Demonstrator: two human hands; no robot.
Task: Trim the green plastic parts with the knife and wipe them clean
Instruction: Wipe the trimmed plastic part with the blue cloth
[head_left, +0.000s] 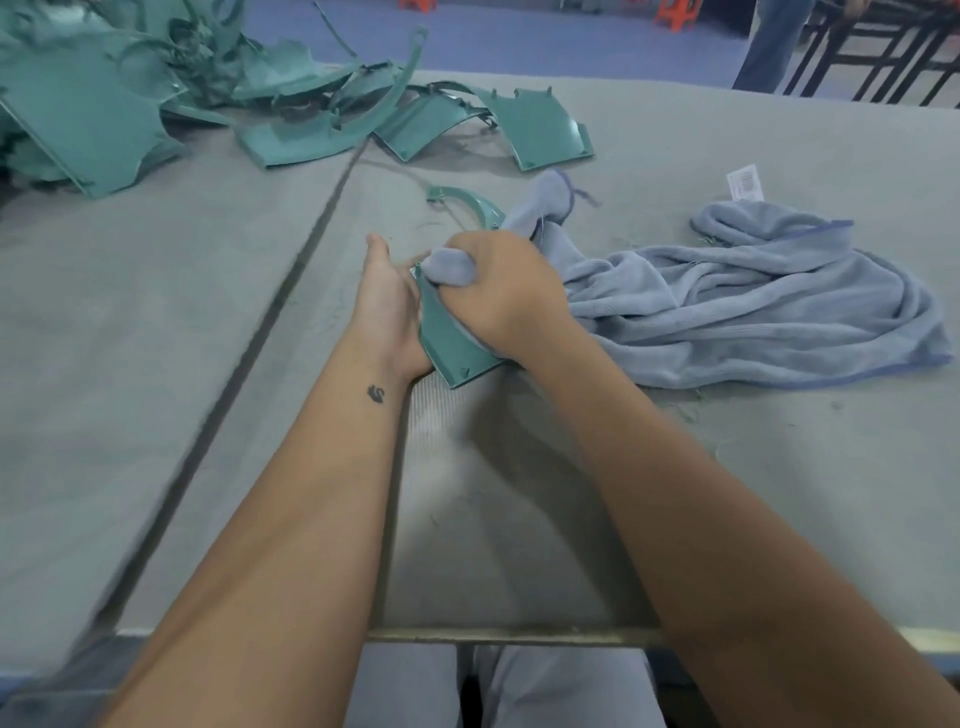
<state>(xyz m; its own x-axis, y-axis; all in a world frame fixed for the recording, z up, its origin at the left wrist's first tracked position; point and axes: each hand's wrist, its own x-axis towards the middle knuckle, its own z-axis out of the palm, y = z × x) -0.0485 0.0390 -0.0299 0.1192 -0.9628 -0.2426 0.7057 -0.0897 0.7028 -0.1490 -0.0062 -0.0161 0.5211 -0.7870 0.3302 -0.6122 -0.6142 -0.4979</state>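
A flat green plastic part stands on edge at the table's middle, between my two hands. My left hand holds it from the left side, palm against it. My right hand grips a bunched end of the grey-blue cloth and presses it onto the top of the part. The rest of the cloth trails off to the right across the table. A curved green strip lies just beyond my hands. No knife is in view.
A heap of green plastic parts fills the far left of the grey felt table, with two panels at its right end. A seam runs diagonally across the table. Green shavings lie at the right. A person's legs stand at the back.
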